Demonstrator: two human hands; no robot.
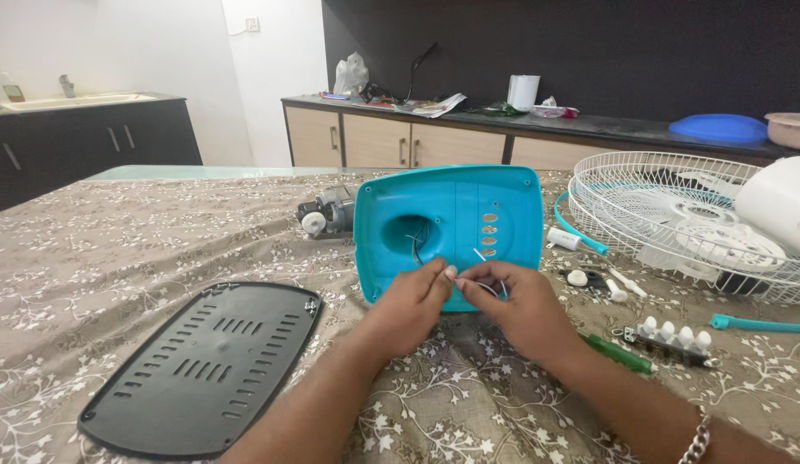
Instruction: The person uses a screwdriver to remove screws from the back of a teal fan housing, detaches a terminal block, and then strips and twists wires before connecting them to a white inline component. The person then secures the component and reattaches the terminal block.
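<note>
A teal plastic fan base housing [451,225] stands tilted on the floral tablecloth, its hollow underside and round hole facing me. Thin wires [480,256] come out of it. My left hand [410,302] and my right hand [511,302] meet at its lower edge, and the fingertips of both pinch those wires. A grey fan motor [325,213] lies just behind the housing on the left.
A black vented base plate [202,365] lies front left. White wire fan guards [675,219] and a white fan part [782,202] sit at the right. A push-button switch strip [671,337], a green-handled screwdriver [619,352], small white knobs and screws lie right of my hands.
</note>
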